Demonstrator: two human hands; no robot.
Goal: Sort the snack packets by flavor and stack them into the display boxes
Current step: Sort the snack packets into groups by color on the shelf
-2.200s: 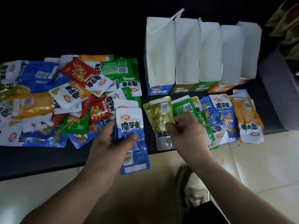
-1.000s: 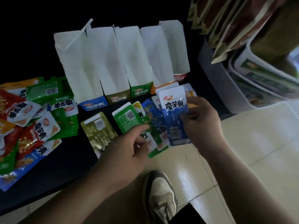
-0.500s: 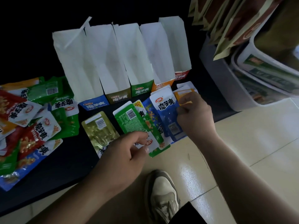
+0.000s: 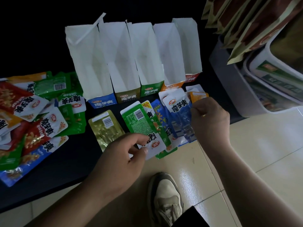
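One wide-angle camera sits on the person's head and looks forward and steeply down over the near edge of the desk (image 4: 65, 161). It is close. Both forearms (image 4: 65, 202) enter from the bottom edge. The left grip (image 4: 121, 161) and right grip (image 4: 209, 118) sit at mid-frame, on the green packet (image 4: 139, 123) and blue packet (image 4: 178, 112). The boxes (image 4: 144, 63) stand beyond them, upper centre. The floor (image 4: 262, 145) and a shoe (image 4: 165, 199) lie almost straight below the lens. The far background is dark.
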